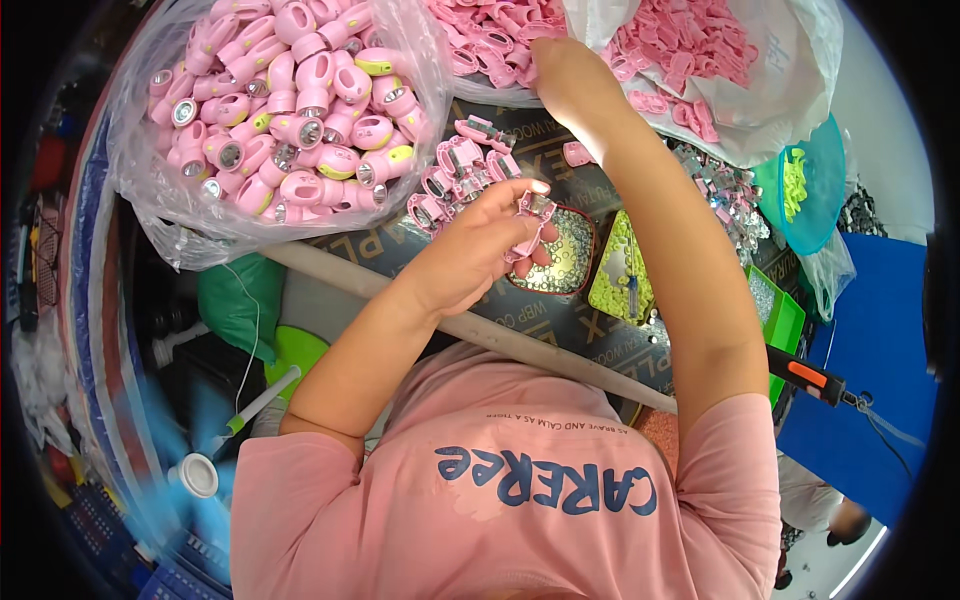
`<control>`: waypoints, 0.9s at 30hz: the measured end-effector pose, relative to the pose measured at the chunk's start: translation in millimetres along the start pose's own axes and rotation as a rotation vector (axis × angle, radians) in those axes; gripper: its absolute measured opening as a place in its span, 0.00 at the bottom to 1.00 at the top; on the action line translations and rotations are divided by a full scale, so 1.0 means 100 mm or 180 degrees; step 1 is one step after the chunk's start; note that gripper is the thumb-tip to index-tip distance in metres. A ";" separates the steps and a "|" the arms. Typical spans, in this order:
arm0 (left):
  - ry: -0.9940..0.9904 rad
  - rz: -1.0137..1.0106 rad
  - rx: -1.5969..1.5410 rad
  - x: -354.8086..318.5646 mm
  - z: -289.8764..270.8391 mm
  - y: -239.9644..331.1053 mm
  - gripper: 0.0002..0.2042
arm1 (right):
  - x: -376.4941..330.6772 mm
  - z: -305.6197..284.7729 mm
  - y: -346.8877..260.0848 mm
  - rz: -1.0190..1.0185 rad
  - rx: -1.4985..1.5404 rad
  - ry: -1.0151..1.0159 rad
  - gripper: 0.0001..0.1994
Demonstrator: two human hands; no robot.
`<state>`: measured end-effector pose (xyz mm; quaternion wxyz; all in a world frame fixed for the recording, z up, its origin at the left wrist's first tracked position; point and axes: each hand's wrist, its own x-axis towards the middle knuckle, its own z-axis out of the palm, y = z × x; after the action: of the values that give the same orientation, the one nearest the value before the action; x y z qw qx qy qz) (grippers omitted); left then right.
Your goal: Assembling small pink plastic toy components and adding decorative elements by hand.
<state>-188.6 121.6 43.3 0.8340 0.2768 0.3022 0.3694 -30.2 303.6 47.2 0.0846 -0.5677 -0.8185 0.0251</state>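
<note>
In my left hand (pixel 478 243) I grip an open pink flashlight half-shell (pixel 533 222) with metal parts inside, thumb and fingers closed round its edges. My right arm is stretched far forward, and my right hand (pixel 567 78) rests at the bag of loose pink shell pieces (pixel 490 40). Its fingers are hidden there, so I cannot see what they touch. Just left of my left hand lies a small heap of half-shells fitted with parts (pixel 462 170). Below the held shell sits a round-cornered tray of small silvery parts (pixel 565 262).
A clear bag of assembled pink flashlights (pixel 300 120) fills the far left. More pink shells (pixel 670 45) lie in a white bag. Right of the silvery tray are a yellow-green parts tray (pixel 622 275), a teal bowl (pixel 815 190) and a green bin (pixel 785 310). A fan (pixel 198 476) stands lower left.
</note>
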 end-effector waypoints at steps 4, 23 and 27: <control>-0.0225 0.0031 -0.0688 -0.05 -0.14 0.01 0.20 | 0.07 0.08 0.05 -0.0268 -0.0078 0.0194 0.09; -0.0801 -0.0395 -0.1343 0.17 -0.24 -0.07 0.18 | -1.63 -0.23 0.64 0.0085 0.2280 0.0530 0.10; -0.0733 -0.0352 -0.0794 0.18 -0.25 -0.03 0.21 | -1.67 -0.17 0.69 0.0138 0.1854 0.0469 0.10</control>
<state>-194.9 140.1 19.7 0.9100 0.1946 0.1713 0.3235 93.4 171.4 35.9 0.3025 -0.5372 -0.7562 0.2194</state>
